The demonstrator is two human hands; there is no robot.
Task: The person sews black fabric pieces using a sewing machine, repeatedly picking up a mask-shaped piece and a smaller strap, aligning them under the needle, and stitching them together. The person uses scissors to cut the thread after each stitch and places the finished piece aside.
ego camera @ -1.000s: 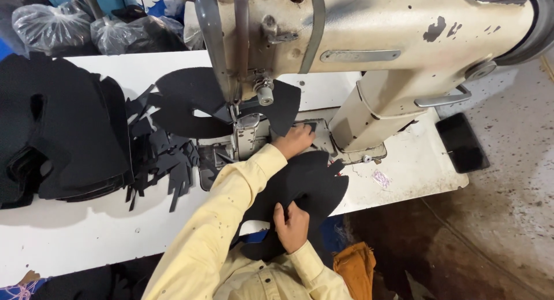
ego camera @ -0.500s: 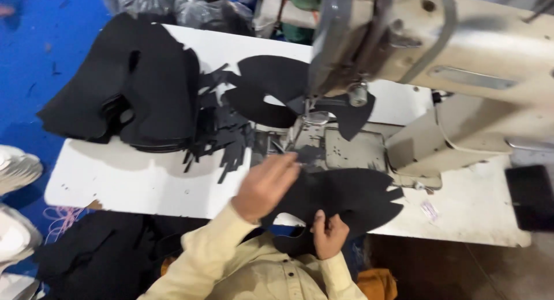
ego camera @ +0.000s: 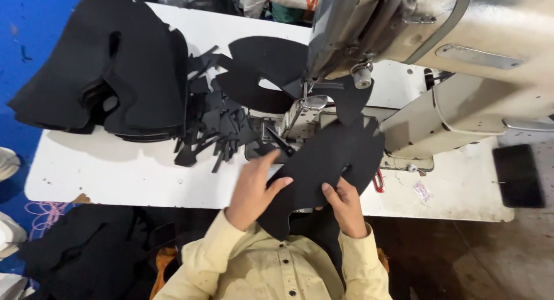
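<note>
Black, matte cut fabric dominates the white table [ego camera: 115, 173]. One curved black panel [ego camera: 323, 167] with notched edges lies at the table's near edge, at 6 o'clock from the sewing machine's [ego camera: 461, 63] needle area. The left hand [ego camera: 254, 187] rests flat on the panel's left part, fingers extended, not clenched. The right hand [ego camera: 346, 205] pinches the panel's lower edge, thumb on top. One cream, scuffed metal sewing machine stands at 1 o'clock from the hands. One tall stack of black shaped pieces [ego camera: 109, 69] sits at 10 o'clock. Loose narrow black offcuts [ego camera: 219, 127], too many and too overlapped to count, lie between stack and machine. One further rounded black piece [ego camera: 265, 69] lies at 12 o'clock.
</note>
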